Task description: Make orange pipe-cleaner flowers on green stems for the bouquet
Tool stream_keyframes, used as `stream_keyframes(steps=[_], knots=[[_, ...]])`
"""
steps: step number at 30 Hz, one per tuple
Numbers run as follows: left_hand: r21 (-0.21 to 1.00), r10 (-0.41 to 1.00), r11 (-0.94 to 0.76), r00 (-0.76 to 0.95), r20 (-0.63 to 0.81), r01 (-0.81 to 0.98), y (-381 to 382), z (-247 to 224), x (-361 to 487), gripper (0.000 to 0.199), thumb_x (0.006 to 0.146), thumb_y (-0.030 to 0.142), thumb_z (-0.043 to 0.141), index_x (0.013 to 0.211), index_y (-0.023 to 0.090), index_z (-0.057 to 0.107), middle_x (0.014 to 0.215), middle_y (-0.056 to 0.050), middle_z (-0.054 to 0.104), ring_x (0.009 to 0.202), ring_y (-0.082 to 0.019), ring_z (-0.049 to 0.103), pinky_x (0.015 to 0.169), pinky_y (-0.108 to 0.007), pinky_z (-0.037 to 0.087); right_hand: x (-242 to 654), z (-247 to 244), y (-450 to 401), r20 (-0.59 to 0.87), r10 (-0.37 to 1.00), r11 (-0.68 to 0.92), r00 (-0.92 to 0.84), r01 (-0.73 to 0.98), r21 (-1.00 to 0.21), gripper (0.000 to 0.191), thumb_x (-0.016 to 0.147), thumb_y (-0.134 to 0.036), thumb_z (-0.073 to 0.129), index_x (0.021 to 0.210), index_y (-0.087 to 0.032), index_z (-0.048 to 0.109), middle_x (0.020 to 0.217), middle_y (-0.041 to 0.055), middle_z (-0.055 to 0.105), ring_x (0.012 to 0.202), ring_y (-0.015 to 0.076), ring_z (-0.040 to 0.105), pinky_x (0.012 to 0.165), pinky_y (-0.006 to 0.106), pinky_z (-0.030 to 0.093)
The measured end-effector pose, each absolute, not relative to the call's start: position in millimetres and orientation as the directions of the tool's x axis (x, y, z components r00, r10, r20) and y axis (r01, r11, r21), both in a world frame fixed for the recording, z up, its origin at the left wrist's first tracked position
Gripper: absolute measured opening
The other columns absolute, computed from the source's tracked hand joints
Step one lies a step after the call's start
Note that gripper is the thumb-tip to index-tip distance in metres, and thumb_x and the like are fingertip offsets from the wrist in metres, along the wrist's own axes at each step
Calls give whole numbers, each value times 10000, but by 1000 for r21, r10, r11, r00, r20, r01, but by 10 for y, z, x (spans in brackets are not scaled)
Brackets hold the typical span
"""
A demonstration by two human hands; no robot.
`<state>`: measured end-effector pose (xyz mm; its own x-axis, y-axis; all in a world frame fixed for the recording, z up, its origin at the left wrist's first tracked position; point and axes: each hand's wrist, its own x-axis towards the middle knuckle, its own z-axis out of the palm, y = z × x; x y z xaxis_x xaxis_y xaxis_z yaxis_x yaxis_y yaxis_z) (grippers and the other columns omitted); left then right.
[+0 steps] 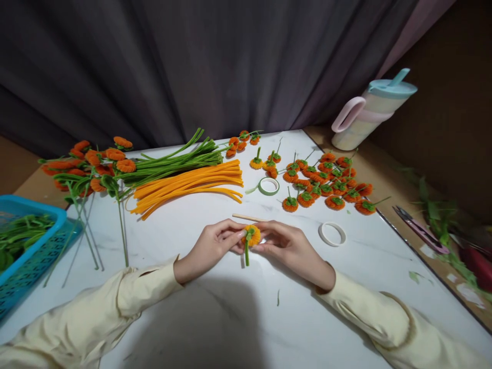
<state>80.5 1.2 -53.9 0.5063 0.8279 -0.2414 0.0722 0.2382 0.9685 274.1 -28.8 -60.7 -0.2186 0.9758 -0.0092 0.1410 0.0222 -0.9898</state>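
Note:
Between my hands, above the white tabletop (192, 328), is a small yellow-orange pipe-cleaner persimmon (253, 236) with a green top and a green stem pointing down toward me. My left hand (215, 243) pinches it from the left, thumb on the green top. The fingers of my right hand (286, 248) close on its right side. Just beyond the hands lies a thin wooden stick (246, 218). Farther back are a bundle of orange pipe cleaners (188, 184), a bundle of green pipe cleaners (177, 164) and a roll of green tape (268, 186).
Several finished orange persimmons (326, 179) cover the back right. At the left stand orange flowers on long stems (92, 164) and a blue basket (42, 261) of green pieces. On the right are a white ring (332, 234), pink-handled scissors (421, 230) and a lidded tumbler (365, 115).

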Motion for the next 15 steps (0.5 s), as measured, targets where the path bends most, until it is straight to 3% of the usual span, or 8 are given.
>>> stream_keyframes(steps=[9,15], knots=[[964,812,250,524,-258,87,16,-561,816,316,789,413,625,849,103,612,771,-35,632,700,-125,619,699,-285,563,2732,-640,-305,138,960,205,-243,274,-940,248,784,-296,678,995,-166,684,814,47,694,708,145,639,653,234,542],[966,780,228,572,-255,120,-2,-583,818,298,805,399,610,772,104,584,708,-16,606,657,-118,620,677,-270,553,2718,-658,-318,17,962,56,-272,135,-989,217,763,-316,690,926,-173,704,824,53,712,710,162,661,665,263,557]])
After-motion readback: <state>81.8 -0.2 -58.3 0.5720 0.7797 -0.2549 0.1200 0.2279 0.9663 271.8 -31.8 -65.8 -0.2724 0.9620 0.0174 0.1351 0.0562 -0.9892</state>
